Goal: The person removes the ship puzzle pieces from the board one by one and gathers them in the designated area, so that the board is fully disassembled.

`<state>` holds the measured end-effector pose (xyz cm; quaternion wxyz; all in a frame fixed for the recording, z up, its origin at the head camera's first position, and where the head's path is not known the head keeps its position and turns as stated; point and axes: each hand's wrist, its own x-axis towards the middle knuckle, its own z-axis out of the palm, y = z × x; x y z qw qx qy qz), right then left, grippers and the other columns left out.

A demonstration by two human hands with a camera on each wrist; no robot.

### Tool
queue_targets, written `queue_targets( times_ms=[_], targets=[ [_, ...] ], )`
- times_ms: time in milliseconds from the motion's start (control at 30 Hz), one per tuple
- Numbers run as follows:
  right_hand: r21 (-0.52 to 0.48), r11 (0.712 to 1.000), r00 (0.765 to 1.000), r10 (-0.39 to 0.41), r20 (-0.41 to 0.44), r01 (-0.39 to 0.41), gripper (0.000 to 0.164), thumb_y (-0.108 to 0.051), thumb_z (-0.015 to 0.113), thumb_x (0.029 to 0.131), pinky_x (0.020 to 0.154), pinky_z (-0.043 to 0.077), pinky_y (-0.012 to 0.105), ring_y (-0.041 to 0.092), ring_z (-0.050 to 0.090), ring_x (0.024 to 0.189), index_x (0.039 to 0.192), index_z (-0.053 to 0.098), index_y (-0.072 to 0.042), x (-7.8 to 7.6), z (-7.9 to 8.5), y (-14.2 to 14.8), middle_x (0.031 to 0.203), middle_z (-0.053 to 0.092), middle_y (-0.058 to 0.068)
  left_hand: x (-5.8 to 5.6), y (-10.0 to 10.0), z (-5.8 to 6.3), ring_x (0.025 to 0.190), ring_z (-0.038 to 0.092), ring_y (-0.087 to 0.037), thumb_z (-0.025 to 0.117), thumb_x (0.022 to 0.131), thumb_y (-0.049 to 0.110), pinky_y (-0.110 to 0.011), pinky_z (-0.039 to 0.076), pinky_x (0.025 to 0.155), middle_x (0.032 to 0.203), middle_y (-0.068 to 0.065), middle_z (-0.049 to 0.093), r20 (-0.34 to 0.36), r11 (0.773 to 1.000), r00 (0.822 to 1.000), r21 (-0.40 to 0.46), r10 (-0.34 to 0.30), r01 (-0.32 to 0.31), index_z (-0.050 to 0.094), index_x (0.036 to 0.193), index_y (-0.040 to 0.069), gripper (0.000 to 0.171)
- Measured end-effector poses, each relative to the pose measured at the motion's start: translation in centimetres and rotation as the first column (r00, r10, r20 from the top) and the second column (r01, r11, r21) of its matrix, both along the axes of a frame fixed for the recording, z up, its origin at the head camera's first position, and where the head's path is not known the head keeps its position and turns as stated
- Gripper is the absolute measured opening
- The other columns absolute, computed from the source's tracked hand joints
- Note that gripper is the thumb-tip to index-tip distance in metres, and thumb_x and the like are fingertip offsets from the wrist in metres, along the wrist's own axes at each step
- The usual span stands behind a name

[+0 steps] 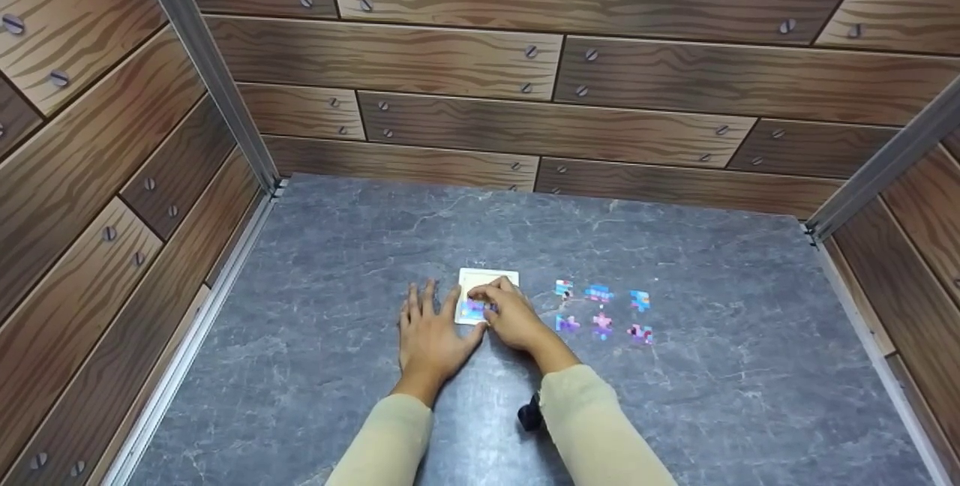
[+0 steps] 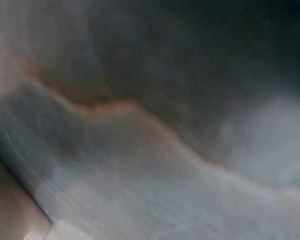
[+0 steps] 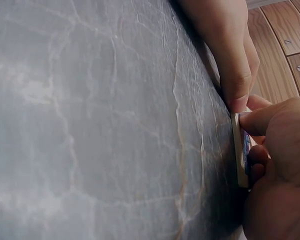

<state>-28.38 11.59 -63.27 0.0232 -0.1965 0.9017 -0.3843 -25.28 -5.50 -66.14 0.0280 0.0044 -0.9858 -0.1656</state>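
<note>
A small pale puzzle tray (image 1: 489, 274) lies on the grey table, with pink, purple and blue jigsaw pieces (image 1: 472, 307) along its near side. My left hand (image 1: 433, 332) rests at its left edge, fingers spread and straight, the thumb reaching its near corner. Over the tray, my right hand (image 1: 514, 317) has its fingers and thumb curled about a puzzle piece (image 3: 246, 145), largely hidden by the hand. The right wrist view shows the tray edge (image 3: 237, 145) with both thumbs close together. In the left wrist view everything is blurred.
Right of the tray several loose jigsaw pieces (image 1: 598, 293) lie in two rows on the table (image 1: 360, 246). A small black object (image 1: 529, 415) is beside the right sleeve. Wood-patterned walls (image 1: 450, 111) with metal corner posts (image 1: 217, 66) enclose the table.
</note>
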Motion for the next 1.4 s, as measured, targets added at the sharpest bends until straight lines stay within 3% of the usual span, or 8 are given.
queue_targets(
  times_ms=[300,633,767,1033,1400],
  targets=[
    [-0.071,0.996,0.999,0.046,0.004,-0.045,0.042,0.011,0.065,0.093,0.110,0.048,0.058,0.041,0.066,0.122,0.131,0.070,-0.006,-0.3,0.0,0.3,0.121,0.070,0.017,-0.2,-0.1,-0.2,0.168,0.019,-0.047,0.054,0.092,0.084,-0.064,0.022,0.135,0.179,-0.013,0.030,-0.001,1.000,1.000,-0.012,-0.002,0.002,0.044,0.165,0.038,0.087],
    [-0.093,0.993,0.995,0.082,0.050,-0.078,0.041,0.009,0.063,0.098,0.110,0.051,0.051,0.038,0.065,0.122,0.136,0.071,-0.004,-0.5,0.2,0.5,0.126,0.072,0.016,0.0,-0.1,-0.1,0.167,0.021,-0.049,0.055,0.093,0.083,-0.065,0.023,0.134,0.178,-0.016,0.032,-0.013,1.000,1.000,0.018,-0.005,0.005,0.047,0.164,0.037,0.085],
    [-0.104,0.993,0.993,0.056,0.103,-0.046,0.041,0.003,0.069,0.099,0.111,0.051,0.050,0.035,0.066,0.125,0.138,0.072,-0.007,-0.5,0.4,0.4,0.129,0.069,0.015,0.1,-0.1,0.0,0.166,0.023,-0.050,0.053,0.093,0.084,-0.065,0.024,0.134,0.177,-0.017,0.034,-0.029,1.000,1.000,0.029,-0.008,0.009,0.048,0.163,0.036,0.085],
    [-0.110,0.994,0.999,0.000,0.051,0.005,0.040,0.001,0.078,0.091,0.108,0.052,0.048,0.036,0.067,0.115,0.130,0.077,-0.006,-0.4,0.2,-0.1,0.118,0.068,0.017,0.1,0.0,0.2,0.166,0.022,-0.050,0.053,0.093,0.084,-0.065,0.023,0.134,0.177,-0.016,0.034,-0.028,1.000,1.000,0.031,-0.005,0.006,0.049,0.163,0.036,0.085],
    [-0.066,0.993,0.993,-0.094,0.065,0.098,0.039,-0.002,0.085,0.086,0.106,0.055,0.050,0.032,0.071,0.112,0.124,0.080,-0.010,-0.5,0.4,-0.9,0.113,0.072,0.012,0.0,-0.1,-0.1,0.167,0.021,-0.049,0.054,0.092,0.080,-0.065,0.021,0.135,0.177,-0.016,0.033,-0.026,1.000,1.000,0.016,-0.011,0.012,0.046,0.165,0.037,0.085]
  ],
)
